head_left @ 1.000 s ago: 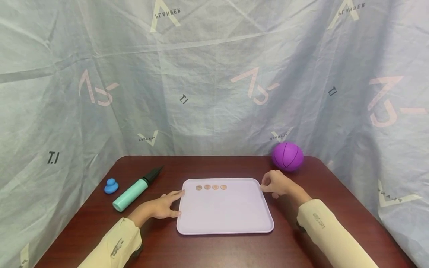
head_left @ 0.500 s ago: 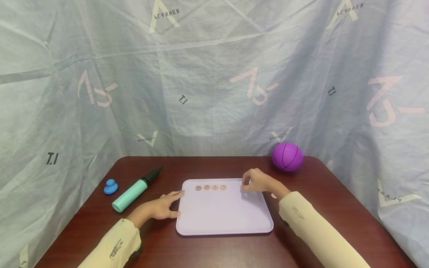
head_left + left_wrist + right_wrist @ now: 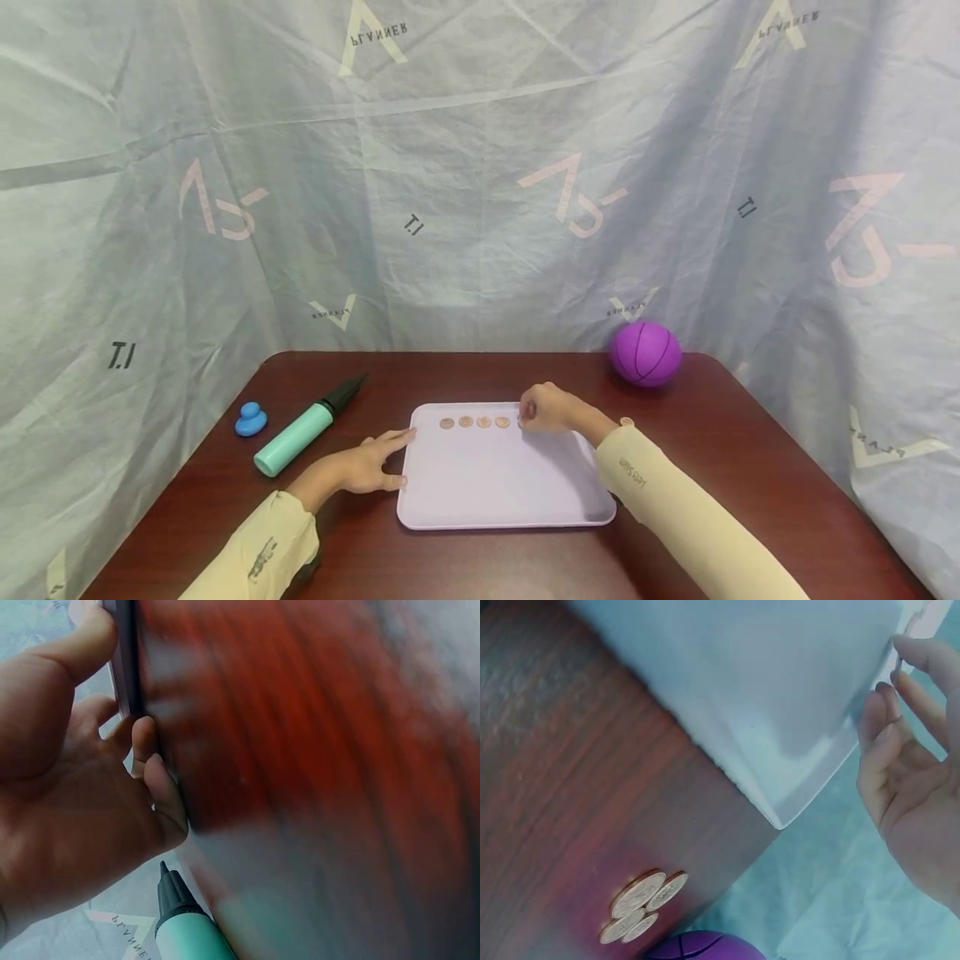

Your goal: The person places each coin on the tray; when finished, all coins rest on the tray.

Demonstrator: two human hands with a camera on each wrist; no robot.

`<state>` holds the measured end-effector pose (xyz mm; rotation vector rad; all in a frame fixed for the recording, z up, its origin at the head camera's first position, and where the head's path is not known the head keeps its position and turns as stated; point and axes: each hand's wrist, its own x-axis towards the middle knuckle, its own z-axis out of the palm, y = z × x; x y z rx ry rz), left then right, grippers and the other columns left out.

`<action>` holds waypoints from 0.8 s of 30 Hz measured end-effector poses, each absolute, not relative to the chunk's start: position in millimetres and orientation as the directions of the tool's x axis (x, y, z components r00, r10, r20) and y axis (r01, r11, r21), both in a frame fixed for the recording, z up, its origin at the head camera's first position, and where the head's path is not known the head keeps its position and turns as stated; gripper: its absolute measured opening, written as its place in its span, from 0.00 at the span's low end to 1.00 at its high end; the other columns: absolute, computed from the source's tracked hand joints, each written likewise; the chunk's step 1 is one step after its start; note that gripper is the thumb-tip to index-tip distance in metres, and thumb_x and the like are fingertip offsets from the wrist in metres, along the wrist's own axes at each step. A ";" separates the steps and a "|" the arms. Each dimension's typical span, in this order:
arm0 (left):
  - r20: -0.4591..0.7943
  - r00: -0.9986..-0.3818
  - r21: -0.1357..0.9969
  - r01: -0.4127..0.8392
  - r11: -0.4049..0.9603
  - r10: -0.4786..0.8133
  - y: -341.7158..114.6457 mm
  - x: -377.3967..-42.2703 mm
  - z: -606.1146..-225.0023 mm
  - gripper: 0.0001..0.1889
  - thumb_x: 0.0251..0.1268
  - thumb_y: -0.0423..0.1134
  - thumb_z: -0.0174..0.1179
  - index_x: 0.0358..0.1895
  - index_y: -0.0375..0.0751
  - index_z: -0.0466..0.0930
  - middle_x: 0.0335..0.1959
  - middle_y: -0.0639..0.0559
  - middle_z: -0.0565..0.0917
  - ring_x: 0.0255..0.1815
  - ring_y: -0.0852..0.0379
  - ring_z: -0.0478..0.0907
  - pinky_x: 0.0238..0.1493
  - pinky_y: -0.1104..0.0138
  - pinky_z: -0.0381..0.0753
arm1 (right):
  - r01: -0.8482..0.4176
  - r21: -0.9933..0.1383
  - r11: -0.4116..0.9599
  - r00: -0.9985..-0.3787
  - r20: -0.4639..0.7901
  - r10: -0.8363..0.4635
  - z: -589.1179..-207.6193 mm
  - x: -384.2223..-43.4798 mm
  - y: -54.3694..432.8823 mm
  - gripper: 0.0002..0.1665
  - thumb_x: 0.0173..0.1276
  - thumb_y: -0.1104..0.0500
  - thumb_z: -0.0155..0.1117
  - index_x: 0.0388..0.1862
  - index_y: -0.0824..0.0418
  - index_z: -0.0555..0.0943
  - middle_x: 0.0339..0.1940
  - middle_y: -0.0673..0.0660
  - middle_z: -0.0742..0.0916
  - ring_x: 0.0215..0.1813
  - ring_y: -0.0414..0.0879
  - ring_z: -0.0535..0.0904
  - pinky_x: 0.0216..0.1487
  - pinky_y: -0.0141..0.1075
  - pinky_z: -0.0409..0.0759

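A pale lilac tray (image 3: pixel 495 487) lies on the table, with several copper-coloured coins (image 3: pixel 483 422) in a row along its far side. My right hand (image 3: pixel 551 408) is over the tray's far rim area, at the right end of that row. Between its thumb and forefinger it pinches a coin (image 3: pixel 898 664), seen nearly edge-on in the right wrist view. My left hand (image 3: pixel 363 465) touches the tray's left edge, thumb and fingers spread apart. In the left wrist view the left thumb (image 3: pixel 94 641) rests against the tray's dark-looking side.
More coins (image 3: pixel 638 895) lie on the table right of the tray, near a purple ball (image 3: pixel 647 354). At the left are a mint-green hand pump (image 3: pixel 296 437) with a black nozzle and a blue rubber duck (image 3: pixel 251 419). A grey printed cloth (image 3: pixel 480 208) hangs behind.
From the tray's right edge, my right hand has moved left across its far side to the end of the coin row. The left hand has stayed at the left edge.
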<state>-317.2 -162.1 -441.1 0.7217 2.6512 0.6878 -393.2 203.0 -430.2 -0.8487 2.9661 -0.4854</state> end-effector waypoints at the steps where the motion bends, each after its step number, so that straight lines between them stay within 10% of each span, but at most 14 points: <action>1: -0.166 -0.825 0.520 0.391 0.759 0.539 -161.9 -317.5 -441.1 0.43 0.64 0.46 0.67 0.78 0.42 0.56 0.77 0.41 0.57 0.73 0.25 0.52 0.66 0.35 0.57 | -0.515 -0.304 0.801 -0.850 0.063 -0.523 -431.1 -393.4 202.9 0.04 0.56 0.60 0.73 0.28 0.53 0.84 0.23 0.43 0.81 0.31 0.38 0.75 0.36 0.34 0.76; 24: -0.161 -0.822 0.519 0.400 0.755 0.546 -161.8 -317.2 -440.4 0.43 0.63 0.46 0.67 0.78 0.41 0.56 0.77 0.40 0.58 0.72 0.25 0.53 0.67 0.36 0.57 | -0.492 -0.400 0.773 -0.857 0.068 -0.510 -435.2 -395.3 206.5 0.06 0.59 0.59 0.75 0.32 0.58 0.86 0.29 0.46 0.87 0.36 0.37 0.81 0.43 0.34 0.80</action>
